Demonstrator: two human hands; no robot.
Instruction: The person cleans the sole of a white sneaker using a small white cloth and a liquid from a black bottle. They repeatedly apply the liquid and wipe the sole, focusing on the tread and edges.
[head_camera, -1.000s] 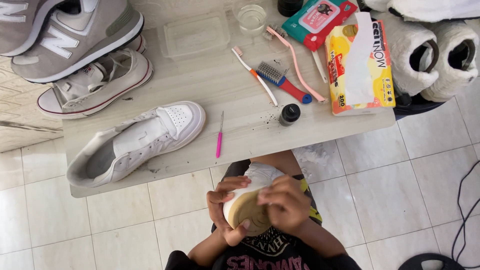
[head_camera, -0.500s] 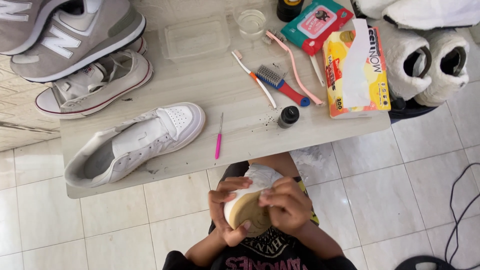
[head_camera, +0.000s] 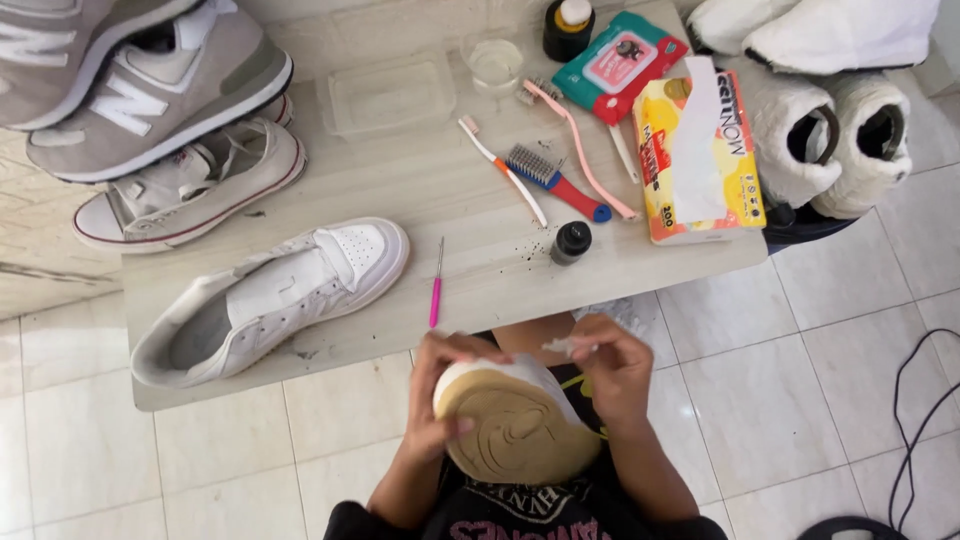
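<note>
Left hand (head_camera: 440, 400) grasps a white shoe (head_camera: 515, 420), tan sole up, below the table (head_camera: 480, 240) edge | right hand (head_camera: 610, 365) pinches a small white scrap (head_camera: 562, 347) beside it | second white shoe (head_camera: 275, 295) lies on the table.

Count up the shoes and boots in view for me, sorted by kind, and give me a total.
Grey sneakers: 2
White sneakers, one on the table, one held sole-up in both hands: 2
Canvas low-top with red stripe: 1
White fluffy boots: 2
Total: 7
</note>
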